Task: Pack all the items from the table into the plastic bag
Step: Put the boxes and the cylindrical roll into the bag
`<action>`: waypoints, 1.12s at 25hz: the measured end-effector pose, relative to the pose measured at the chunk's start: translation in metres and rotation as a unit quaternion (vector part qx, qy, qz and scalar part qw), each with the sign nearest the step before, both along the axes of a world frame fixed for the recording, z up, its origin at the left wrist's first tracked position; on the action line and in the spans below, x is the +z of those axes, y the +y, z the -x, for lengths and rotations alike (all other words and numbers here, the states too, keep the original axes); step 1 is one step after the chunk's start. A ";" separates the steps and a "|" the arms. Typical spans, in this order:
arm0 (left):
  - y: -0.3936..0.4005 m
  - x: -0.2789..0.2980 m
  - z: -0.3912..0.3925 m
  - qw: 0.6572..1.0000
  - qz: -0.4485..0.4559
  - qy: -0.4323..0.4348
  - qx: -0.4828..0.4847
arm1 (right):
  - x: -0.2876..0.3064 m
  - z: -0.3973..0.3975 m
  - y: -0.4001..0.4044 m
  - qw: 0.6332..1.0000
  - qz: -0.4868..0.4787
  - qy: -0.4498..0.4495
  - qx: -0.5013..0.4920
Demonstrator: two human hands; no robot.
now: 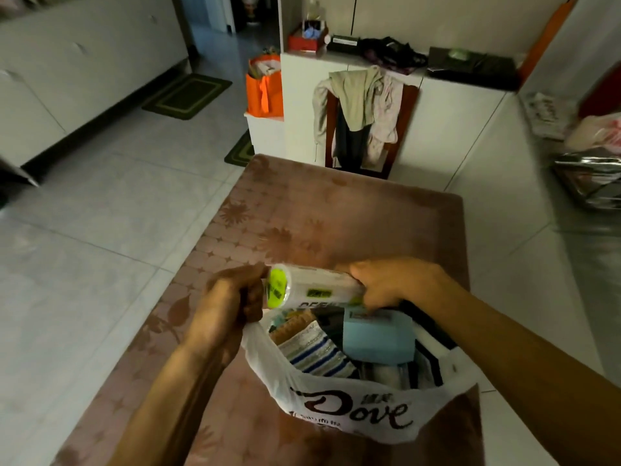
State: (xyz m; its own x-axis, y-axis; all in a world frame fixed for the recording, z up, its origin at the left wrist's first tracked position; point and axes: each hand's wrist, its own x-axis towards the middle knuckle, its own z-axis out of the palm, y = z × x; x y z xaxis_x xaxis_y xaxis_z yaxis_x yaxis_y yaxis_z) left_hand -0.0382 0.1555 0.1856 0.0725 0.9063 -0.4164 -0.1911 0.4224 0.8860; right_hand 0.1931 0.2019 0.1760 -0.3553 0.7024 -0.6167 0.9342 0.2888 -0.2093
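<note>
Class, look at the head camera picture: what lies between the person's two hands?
In the head view, a white cylindrical pack with a lime-green label spans from left hand to right hand, above the open white plastic bag.

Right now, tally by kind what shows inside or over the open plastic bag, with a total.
White roll with a green label, held over the plastic bag by left hand and right hand: 1
Light blue box: 1
Blue-and-white striped cloth: 1
Tan knitted cloth: 1
Darker items deeper in: cannot tell
Total clearly seen: 4
</note>
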 end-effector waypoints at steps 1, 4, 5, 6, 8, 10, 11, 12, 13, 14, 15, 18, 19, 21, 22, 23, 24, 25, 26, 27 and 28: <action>0.000 0.000 0.001 0.999 -0.016 0.032 -0.021 | -0.003 0.003 0.001 0.999 0.017 -0.030 0.015; 0.000 0.000 0.000 0.998 -0.018 0.040 -0.048 | -0.021 0.015 -0.001 0.993 0.008 -0.113 0.046; 0.001 0.001 -0.002 0.998 -0.017 0.034 -0.051 | -0.030 0.018 -0.001 0.988 -0.016 -0.140 0.057; 0.002 0.002 -0.003 0.998 -0.021 0.031 -0.057 | -0.036 0.019 0.000 0.985 -0.029 -0.158 0.064; 0.003 0.004 -0.002 0.997 -0.029 0.024 -0.066 | -0.043 0.015 0.004 0.992 0.009 -0.118 0.046; 0.003 0.004 -0.001 0.997 -0.035 0.009 -0.068 | -0.043 0.010 0.001 0.997 0.062 -0.036 0.013; 0.004 0.004 -0.003 0.997 -0.034 -0.001 -0.065 | -0.045 0.008 -0.002 0.997 0.070 -0.026 0.018; 0.004 0.003 -0.005 0.997 -0.034 -0.007 -0.063 | -0.047 0.006 -0.005 0.997 0.066 -0.030 0.029; 0.004 0.003 -0.008 0.997 -0.038 -0.007 -0.065 | -0.049 0.003 -0.007 0.998 0.053 -0.026 0.033; 0.004 0.002 -0.010 0.997 -0.044 0.000 -0.070 | -0.048 0.002 -0.009 0.999 0.037 0.002 0.022; 0.004 0.003 -0.011 0.996 -0.049 0.007 -0.077 | -0.046 -0.001 -0.013 0.998 0.015 0.055 -0.018; 0.003 0.004 -0.014 0.993 -0.064 0.016 -0.094 | -0.025 -0.032 -0.043 0.923 -0.163 0.245 -0.247; 0.002 0.004 -0.015 0.993 -0.068 0.019 -0.096 | -0.015 -0.049 -0.061 0.887 -0.256 0.234 -0.304; 0.000 0.005 -0.018 0.992 -0.073 0.029 -0.099 | -0.006 -0.083 -0.103 0.842 -0.357 0.091 -0.394; 0.000 0.005 -0.019 0.991 -0.075 0.036 -0.101 | -0.005 -0.095 -0.119 0.836 -0.316 0.033 -0.447; -0.001 0.004 -0.021 0.991 -0.077 0.044 -0.102 | -0.009 -0.104 -0.131 0.832 -0.242 0.018 -0.499; -0.002 0.004 -0.024 0.990 -0.077 0.053 -0.101 | -0.015 -0.108 -0.139 0.824 -0.173 0.067 -0.535; -0.004 0.005 -0.027 0.991 -0.077 0.059 -0.097 | -0.020 -0.110 -0.143 0.805 -0.133 0.166 -0.554; -0.004 0.005 -0.030 0.991 -0.077 0.063 -0.090 | -0.024 -0.110 -0.144 0.757 -0.131 0.282 -0.575; -0.004 0.006 -0.032 0.992 -0.080 0.065 -0.078 | -0.025 -0.108 -0.141 0.691 -0.134 0.386 -0.596; -0.004 0.007 -0.033 0.992 -0.088 0.068 -0.064 | -0.019 -0.103 -0.138 0.619 -0.127 0.477 -0.611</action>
